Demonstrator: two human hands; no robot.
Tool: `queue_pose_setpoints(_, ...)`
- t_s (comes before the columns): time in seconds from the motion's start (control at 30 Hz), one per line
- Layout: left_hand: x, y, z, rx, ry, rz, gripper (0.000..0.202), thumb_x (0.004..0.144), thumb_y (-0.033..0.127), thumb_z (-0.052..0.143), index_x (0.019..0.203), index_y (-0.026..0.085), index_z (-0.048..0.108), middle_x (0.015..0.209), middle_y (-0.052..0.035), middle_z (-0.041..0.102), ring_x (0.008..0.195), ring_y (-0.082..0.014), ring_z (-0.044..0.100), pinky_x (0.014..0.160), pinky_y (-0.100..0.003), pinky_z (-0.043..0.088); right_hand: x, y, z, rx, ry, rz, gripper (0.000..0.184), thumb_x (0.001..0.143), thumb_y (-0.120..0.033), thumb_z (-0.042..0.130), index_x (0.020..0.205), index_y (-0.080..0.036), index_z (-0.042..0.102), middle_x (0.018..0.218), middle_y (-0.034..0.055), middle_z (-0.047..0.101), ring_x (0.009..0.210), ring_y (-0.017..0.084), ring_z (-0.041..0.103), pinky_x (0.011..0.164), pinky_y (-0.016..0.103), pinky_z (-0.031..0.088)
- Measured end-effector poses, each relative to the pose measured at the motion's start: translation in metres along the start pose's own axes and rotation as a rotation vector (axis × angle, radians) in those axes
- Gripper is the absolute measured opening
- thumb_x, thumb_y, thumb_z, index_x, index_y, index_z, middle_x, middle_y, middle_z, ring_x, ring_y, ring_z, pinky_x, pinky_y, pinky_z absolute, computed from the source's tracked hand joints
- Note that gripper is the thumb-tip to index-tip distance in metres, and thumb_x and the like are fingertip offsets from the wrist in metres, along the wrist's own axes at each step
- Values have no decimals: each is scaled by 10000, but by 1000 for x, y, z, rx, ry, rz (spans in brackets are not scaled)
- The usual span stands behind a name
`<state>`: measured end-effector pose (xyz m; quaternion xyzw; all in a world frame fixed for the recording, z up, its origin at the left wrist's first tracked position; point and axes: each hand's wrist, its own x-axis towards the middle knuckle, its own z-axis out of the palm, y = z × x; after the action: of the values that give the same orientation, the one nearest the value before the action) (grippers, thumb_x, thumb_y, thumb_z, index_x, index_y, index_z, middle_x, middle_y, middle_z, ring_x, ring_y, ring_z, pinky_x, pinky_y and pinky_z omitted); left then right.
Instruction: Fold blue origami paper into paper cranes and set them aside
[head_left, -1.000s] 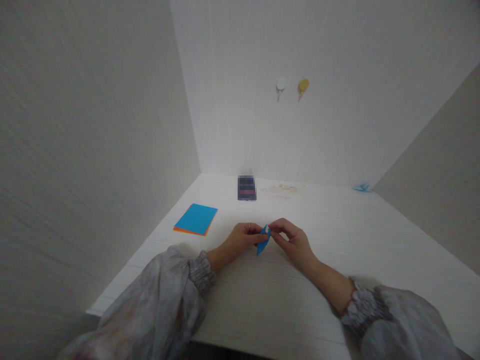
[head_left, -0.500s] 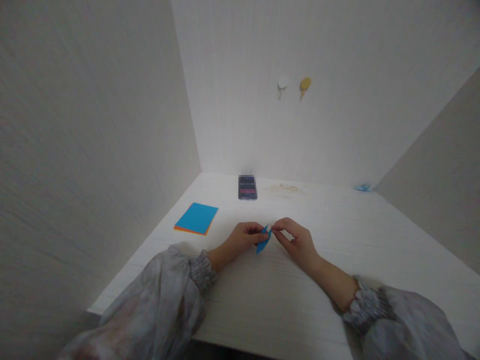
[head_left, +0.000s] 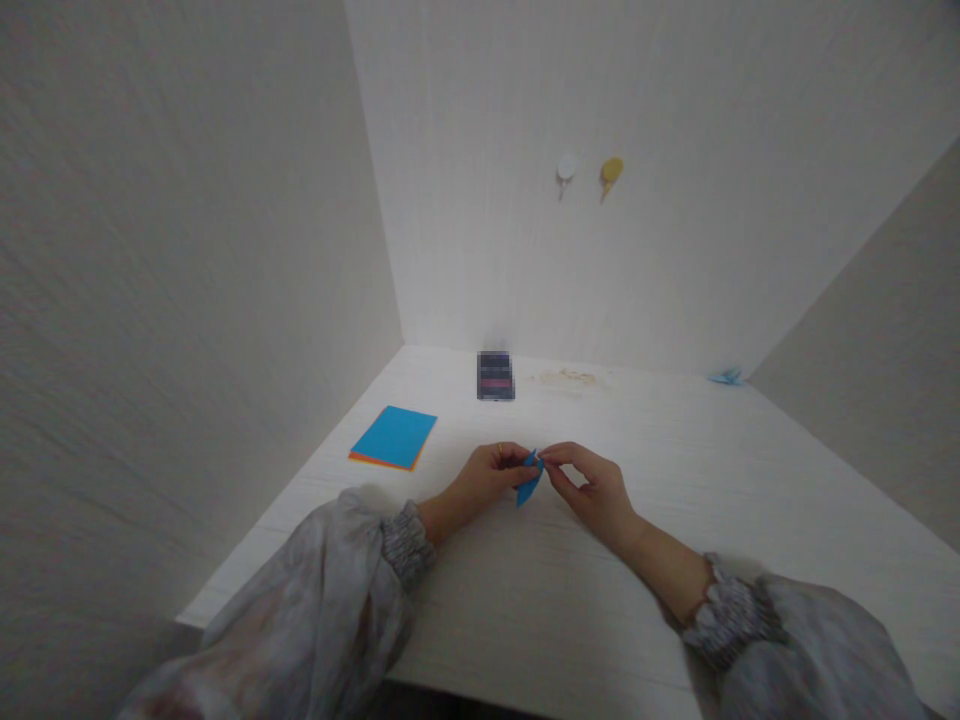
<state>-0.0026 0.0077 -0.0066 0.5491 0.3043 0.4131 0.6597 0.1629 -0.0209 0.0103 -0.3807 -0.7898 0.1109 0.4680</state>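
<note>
A small folded piece of blue paper (head_left: 528, 484) sits between my hands, just above the white table (head_left: 570, 590). My left hand (head_left: 486, 480) pinches its left side with closed fingers; a ring shows on one finger. From the other side, my right hand (head_left: 589, 485) pinches the paper's upper tip between thumb and forefinger. Both fingertips meet at the paper's top, and its pointed lower end hangs free toward me.
A stack of blue sheets over orange ones (head_left: 394, 438) lies at the left. A dark blurred object (head_left: 495, 376) stands near the back wall. A small blue folded shape (head_left: 726, 377) rests at the far right corner. Two round hooks (head_left: 589, 174) hang on the wall.
The hands have drawn slightly closer over the paper's top, and the white inner face seen a second ago no longer shows. The paper stays in the same spot.
</note>
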Motion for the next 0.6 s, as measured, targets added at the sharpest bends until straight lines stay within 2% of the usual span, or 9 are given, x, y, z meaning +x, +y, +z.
queue_pose_setpoints(0.37,-1,5,0,51,46,91,247,613,314,691,749,118,629,679,-15,589,603,-93,494,608,-228,381,2,1,3,209,28,126,129,760,-172,558,847,-224,638,895,34,650,832,164,600,768,313,484)
queue_pose_setpoints(0.6,-2,4,0,130,80,135,224,633,303,677,755,121,629,675,-13,590,601,-95,492,592,-222,377,2,3,4,295,67,210,65,746,-213,583,776,-223,640,834,31,635,793,168,584,731,305,469)
